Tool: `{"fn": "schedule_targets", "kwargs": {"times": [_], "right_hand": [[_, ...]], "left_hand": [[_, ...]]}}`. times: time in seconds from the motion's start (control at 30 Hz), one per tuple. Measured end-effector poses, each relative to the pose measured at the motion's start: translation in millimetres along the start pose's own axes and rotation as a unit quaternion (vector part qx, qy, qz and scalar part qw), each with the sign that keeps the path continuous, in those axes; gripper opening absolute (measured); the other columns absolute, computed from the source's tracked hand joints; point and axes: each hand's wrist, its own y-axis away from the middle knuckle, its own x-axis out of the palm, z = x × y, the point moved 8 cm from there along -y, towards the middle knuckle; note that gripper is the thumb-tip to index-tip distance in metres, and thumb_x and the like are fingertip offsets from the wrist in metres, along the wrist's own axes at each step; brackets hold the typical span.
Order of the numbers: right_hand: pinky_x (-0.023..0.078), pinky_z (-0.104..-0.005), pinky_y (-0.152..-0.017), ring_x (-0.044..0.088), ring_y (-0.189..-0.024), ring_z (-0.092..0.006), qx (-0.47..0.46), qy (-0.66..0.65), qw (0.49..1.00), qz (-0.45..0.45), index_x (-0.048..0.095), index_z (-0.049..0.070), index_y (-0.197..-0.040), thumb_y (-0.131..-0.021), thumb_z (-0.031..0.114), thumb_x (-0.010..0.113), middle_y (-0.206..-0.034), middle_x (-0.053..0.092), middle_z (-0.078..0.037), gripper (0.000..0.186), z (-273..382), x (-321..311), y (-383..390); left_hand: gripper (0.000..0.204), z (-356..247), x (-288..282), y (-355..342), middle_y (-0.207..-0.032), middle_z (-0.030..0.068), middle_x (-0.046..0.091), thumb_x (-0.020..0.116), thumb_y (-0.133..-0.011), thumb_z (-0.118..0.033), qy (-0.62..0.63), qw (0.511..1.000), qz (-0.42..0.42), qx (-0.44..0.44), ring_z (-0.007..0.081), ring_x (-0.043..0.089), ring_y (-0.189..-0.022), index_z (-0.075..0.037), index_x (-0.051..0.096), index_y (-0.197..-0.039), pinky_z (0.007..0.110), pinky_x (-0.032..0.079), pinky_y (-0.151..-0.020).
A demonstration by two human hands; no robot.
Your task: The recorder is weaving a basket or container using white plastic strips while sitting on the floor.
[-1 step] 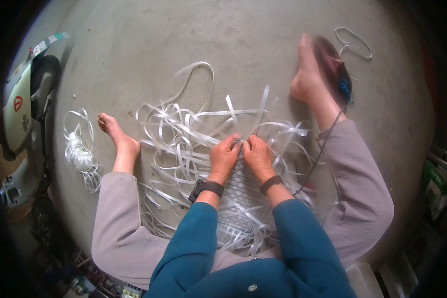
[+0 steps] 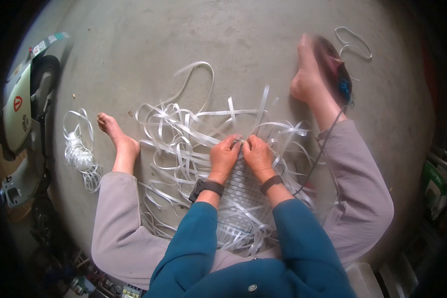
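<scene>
A strip shifted slightly over grey floor, left hand and right hand pinching woven strapping.

Your woven piece has a whitish-and-grey checked pattern; the loose straps around it are white, your sleeves flanking it teal, the floor beyond it grey.

The hands partly hide the woven panel and the pinched strap
</scene>
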Motion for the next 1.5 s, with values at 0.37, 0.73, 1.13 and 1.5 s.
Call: {"fn": "schedule_targets", "kwargs": {"times": [0.37, 0.73, 1.13, 1.5], "right_hand": [[0.051, -0.0485, -0.07, 0.064, -0.081, -0.037, -0.005, 0.001, 1.0, 0.004, 0.06, 0.007, -0.083, -0.086, 0.022, 0.059, -0.084, 0.066, -0.014, 0.015, 6, 1, 0], [0.051, -0.0481, -0.071, 0.065, -0.081, -0.0367, -0.009, 0.007, 1.0, 0.011, 0.06, 0.007, -0.083, -0.085, 0.022, 0.06, -0.084, 0.066, -0.016, 0.015, 7, 1, 0], [0.051, -0.0494, -0.071, 0.064, -0.083, -0.0382, -0.021, -0.006, 1.0, 0.021, 0.06, 0.006, -0.084, -0.086, 0.021, 0.06, -0.085, 0.065, -0.016, 0.015, 10, -2, 2], [0.05, -0.0503, -0.071, 0.063, -0.082, -0.0396, -0.026, 0.003, 0.999, 0.028, 0.059, 0.006, -0.083, -0.087, 0.021, 0.059, -0.085, 0.065, -0.017, 0.015, 11, 0, 1]], "left_hand": [[0.008, 28, 6, 3, -0.064, 0.0076, 0.062, 0.066, -0.089, -0.014, 0.106, 0.988, -0.026, -0.108, 0.0181, 0.059, -0.053, -0.01, 0.066, -0.096, 0.033, 0.046, -0.052], [0.004, 28, 6, 3, -0.058, 0.0012, 0.06, 0.063, -0.092, -0.012, 0.188, 0.972, -0.034, -0.134, 0.0105, 0.057, -0.049, -0.008, 0.064, -0.092, 0.028, 0.044, -0.048], [0.004, 32, 5, 1, -0.067, -0.0009, 0.06, 0.064, -0.092, -0.008, 0.205, 0.967, 0.02, -0.151, 0.006, 0.054, -0.054, -0.005, 0.063, -0.095, 0.024, 0.049, -0.049], [0.016, 29, -3, -1, -0.062, 0.0079, 0.057, 0.072, -0.083, -0.015, 0.009, 0.999, -0.006, -0.052, 0.0187, 0.054, -0.054, -0.009, 0.064, -0.096, 0.034, 0.046, -0.054]]}}
